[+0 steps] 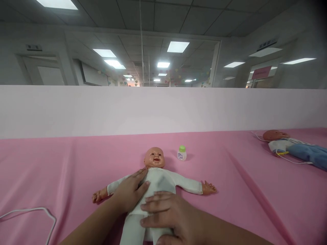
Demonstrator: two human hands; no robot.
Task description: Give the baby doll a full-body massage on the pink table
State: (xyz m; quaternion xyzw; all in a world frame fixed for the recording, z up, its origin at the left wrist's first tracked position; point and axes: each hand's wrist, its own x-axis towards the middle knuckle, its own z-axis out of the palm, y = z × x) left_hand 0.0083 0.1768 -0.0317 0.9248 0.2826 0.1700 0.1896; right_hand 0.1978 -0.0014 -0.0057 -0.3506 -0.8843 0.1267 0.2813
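A baby doll (pixel 160 177) with a white cloth body lies on its back on the pink sheet, its head toward the wall and its arms spread. My left hand (pixel 132 191) rests on the doll's shoulder and upper chest at the left, fingers stretched toward its neck. Across the doll's lower belly lies my right hand (pixel 171 216), its fingers extended and slightly apart. Neither hand grips anything. Part of the belly and one hip are hidden beneath the right hand. A small clear bottle with a green cap (pixel 182 153) stands just right of the doll's head.
The pink sheet (pixel 219 160) is wrinkled and reaches a low white wall (pixel 163 110) with glass above. At far right lies a second doll in blue clothing (pixel 304 151), with a white cord around it. A white cable (pixel 38 208) curves over the lower left.
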